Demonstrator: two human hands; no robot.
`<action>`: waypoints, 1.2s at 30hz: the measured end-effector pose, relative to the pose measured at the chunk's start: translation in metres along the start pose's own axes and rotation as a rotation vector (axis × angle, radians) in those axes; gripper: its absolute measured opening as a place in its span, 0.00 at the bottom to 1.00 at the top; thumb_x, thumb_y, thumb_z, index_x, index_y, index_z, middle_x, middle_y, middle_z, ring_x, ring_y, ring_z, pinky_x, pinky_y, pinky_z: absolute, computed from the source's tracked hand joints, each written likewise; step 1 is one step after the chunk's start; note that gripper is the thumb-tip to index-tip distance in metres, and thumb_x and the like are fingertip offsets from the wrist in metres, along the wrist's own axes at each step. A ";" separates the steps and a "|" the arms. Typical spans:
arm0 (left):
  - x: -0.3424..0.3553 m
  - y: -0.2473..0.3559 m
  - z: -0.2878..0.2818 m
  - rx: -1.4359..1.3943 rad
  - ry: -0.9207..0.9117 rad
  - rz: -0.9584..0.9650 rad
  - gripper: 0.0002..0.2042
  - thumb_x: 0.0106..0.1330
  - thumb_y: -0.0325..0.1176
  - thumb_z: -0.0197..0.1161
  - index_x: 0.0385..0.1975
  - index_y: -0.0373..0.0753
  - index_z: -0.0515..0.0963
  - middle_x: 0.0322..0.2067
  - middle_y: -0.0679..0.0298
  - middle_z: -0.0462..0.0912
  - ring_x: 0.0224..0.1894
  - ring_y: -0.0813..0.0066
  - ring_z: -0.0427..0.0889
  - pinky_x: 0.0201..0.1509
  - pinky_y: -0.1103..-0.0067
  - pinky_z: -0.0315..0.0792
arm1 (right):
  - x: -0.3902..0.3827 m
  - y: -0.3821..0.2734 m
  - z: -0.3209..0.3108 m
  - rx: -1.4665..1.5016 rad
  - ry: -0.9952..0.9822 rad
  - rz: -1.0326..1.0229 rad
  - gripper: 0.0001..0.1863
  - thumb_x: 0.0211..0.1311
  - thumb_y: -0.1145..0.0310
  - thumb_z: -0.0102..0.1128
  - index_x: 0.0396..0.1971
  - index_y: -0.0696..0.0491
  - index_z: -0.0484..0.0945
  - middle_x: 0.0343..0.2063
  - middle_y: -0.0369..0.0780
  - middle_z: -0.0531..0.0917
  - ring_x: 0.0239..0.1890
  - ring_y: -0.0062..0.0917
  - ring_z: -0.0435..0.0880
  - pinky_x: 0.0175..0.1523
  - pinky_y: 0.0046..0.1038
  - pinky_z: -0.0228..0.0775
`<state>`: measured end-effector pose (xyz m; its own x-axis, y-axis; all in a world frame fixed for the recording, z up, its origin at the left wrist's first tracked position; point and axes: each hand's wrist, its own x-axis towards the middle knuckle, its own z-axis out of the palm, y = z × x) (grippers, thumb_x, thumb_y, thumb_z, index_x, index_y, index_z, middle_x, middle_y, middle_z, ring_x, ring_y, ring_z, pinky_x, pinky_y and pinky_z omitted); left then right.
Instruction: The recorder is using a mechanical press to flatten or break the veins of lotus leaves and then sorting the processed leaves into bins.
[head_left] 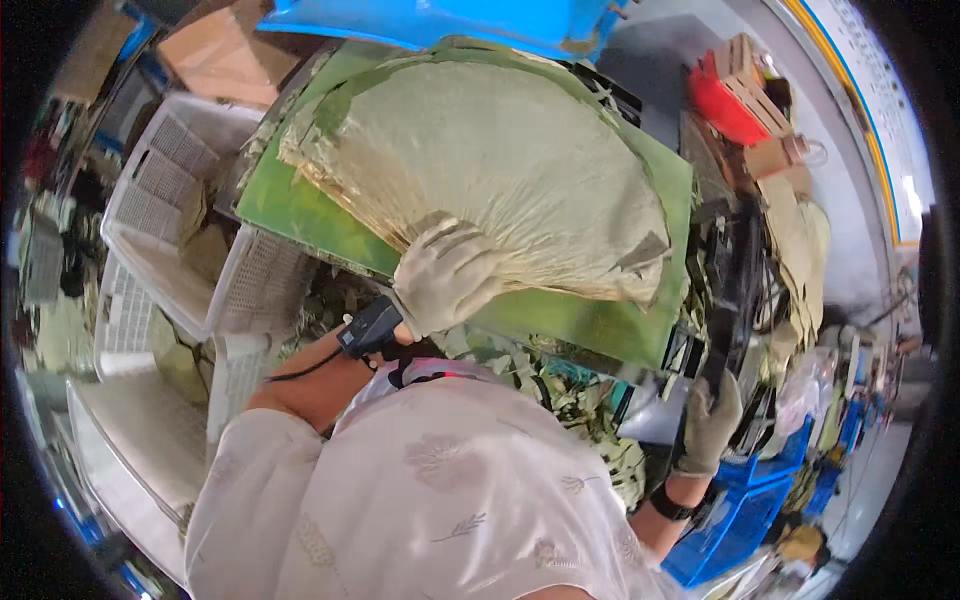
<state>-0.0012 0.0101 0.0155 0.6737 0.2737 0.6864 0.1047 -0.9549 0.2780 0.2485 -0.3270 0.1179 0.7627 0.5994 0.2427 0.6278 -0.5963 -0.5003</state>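
A thick fan-shaped stack of large, pale green dried leaves (480, 140) lies on a green board (600, 320). Its folds gather toward the near edge. There my left hand (447, 275), in a whitish work glove, presses over the gathered folds with its fingers bent and close together. Off to the right, my right hand (710, 425), also gloved, is at the near end of a long black bar (738, 290) beside the board. The bar's end shows between thumb and fingers; the palm side is hidden.
White perforated crates (185, 215) with leaf pieces stand at the left. A blue tub (450, 22) is beyond the board. Leaf scraps (590, 410) lie below its near edge. Blue crates (740, 510) are at the lower right, and a red basket (725, 105) sits far right.
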 end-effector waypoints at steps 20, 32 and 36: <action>-0.009 -0.004 -0.004 0.188 -0.134 0.075 0.11 0.65 0.46 0.63 0.38 0.46 0.81 0.42 0.64 0.79 0.46 0.63 0.80 0.58 0.63 0.70 | 0.118 -0.215 0.179 -0.111 -0.509 -1.145 0.12 0.60 0.58 0.62 0.30 0.52 0.79 0.32 0.43 0.80 0.41 0.44 0.80 0.43 0.42 0.74; -0.017 -0.008 0.013 0.019 0.061 -0.008 0.17 0.61 0.47 0.69 0.45 0.47 0.82 0.46 0.63 0.80 0.50 0.61 0.81 0.63 0.60 0.71 | 0.136 -0.182 0.206 -0.073 -0.355 -1.139 0.11 0.57 0.62 0.65 0.30 0.54 0.78 0.32 0.46 0.80 0.43 0.45 0.80 0.49 0.44 0.74; -0.012 -0.010 0.012 -0.004 0.108 0.028 0.19 0.60 0.46 0.70 0.45 0.40 0.81 0.46 0.59 0.80 0.50 0.58 0.82 0.64 0.60 0.72 | 0.136 -0.175 0.216 -0.115 -0.329 -1.177 0.12 0.53 0.61 0.66 0.31 0.54 0.79 0.32 0.44 0.81 0.44 0.44 0.80 0.54 0.45 0.72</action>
<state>-0.0013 0.0146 -0.0037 0.5933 0.2581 0.7625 0.0836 -0.9618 0.2605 0.2089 -0.0261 0.0586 -0.3435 0.9003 0.2674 0.9299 0.3660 -0.0375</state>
